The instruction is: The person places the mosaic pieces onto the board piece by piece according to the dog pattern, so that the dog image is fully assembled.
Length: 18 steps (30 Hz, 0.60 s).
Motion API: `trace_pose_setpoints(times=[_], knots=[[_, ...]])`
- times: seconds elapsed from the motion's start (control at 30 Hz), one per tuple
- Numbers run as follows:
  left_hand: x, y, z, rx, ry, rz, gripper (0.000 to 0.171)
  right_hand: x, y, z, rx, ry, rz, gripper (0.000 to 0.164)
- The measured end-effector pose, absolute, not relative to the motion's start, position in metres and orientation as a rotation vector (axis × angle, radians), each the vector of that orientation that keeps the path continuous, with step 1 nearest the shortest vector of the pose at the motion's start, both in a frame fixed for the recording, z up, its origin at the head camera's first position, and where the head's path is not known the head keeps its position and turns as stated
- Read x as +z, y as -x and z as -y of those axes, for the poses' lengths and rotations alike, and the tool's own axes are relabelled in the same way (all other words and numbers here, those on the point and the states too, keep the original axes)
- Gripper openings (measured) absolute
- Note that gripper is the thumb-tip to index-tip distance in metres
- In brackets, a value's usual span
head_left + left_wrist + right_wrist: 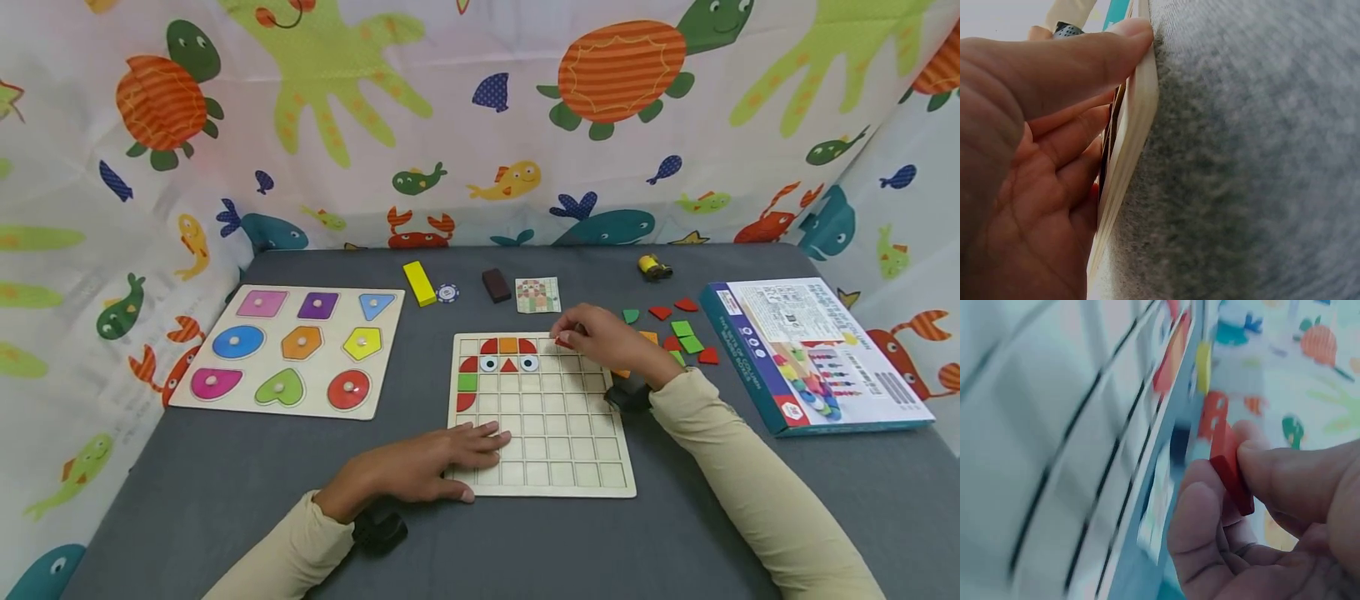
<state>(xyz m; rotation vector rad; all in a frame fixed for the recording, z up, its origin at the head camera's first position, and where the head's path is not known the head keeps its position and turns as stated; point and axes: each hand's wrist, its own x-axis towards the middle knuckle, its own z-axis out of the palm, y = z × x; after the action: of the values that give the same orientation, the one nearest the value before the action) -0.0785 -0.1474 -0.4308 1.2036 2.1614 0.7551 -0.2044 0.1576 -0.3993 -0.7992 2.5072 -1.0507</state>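
A square wooden grid board (551,429) lies on the grey table. Along its upper left are red, orange and green tiles and two eye tiles (528,363). My left hand (427,460) rests flat on the board's lower left, fingers spread and thumb at the edge; the left wrist view shows the thumb (1085,69) by the board's rim. Over the upper right of the board, my right hand (603,337) pinches a small red tile (1230,469) between thumb and fingers, above the grid.
Loose green, red and orange tiles (692,343) lie right of the board. Beyond them is a boxed set (825,358). A shape puzzle (251,404) lies at left. Behind the board are a yellow block (419,283), a chip (447,292), a dark block (496,285), a pattern card (537,295) and a toy (655,267).
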Motion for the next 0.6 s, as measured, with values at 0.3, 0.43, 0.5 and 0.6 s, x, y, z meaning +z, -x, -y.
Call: trace_pose_setpoints(times=[0.3, 0.43, 0.5, 0.6], knots=[[-0.433, 0.079, 0.147, 0.78, -1.242, -2.143, 0.059, -0.394, 0.193, -0.115, -1.17, 0.898, -2.176, 0.027], [-0.433, 0.079, 0.148, 0.769, -1.245, -2.147, 0.059, -0.395, 0.192, -0.098, -1.124, 1.005, -2.159, 0.025], [-0.433, 0.08, 0.148, 0.765, -1.252, -2.153, 0.06, -0.397, 0.193, -0.09, -1.073, 1.067, -2.172, 0.025], [-0.433, 0.08, 0.149, 0.755, -1.26, -2.16, 0.059, -0.401, 0.192, -0.081, -1.004, 1.125, -2.209, 0.026]])
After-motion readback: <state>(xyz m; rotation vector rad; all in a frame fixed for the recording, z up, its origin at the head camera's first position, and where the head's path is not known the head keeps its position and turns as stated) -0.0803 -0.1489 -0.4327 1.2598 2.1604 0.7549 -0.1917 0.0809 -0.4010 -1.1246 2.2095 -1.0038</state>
